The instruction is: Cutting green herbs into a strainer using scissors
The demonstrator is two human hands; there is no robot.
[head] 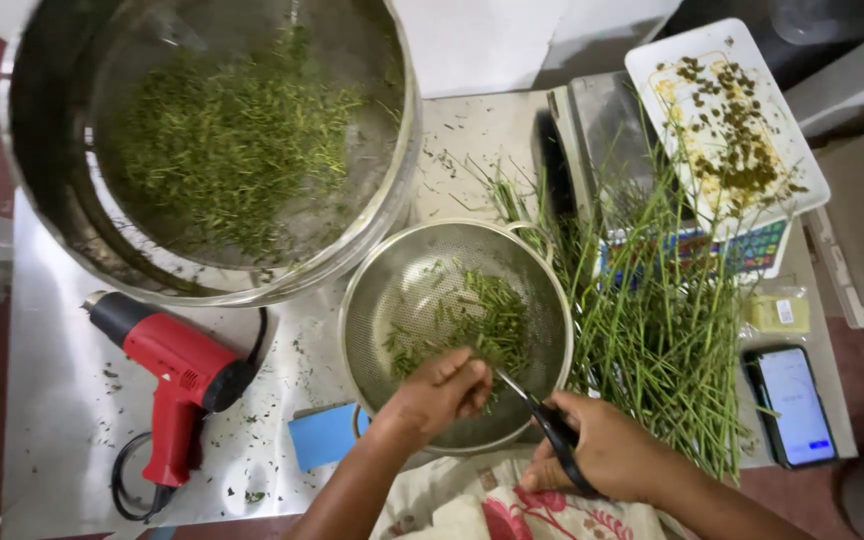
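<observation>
- Leftward, the red heat gun (174, 375) lies idle.
- Centrally, the left hand (440, 392) pinches green stems (480, 325) over the steel colander (457, 335).
- Rightward, the right hand (607, 450) grips scissors (544, 420), blades parted near the left fingertips; a rushed snip could nick them.

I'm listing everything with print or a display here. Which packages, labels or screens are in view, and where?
Phone: right table edge, flat, black frame, lit pale screen.
Weighing scale: behind the green stems, coloured keypad panel under a white tray.
Small packet: above the phone, yellowish with a white label.

Soft even light, edges bowed
</observation>
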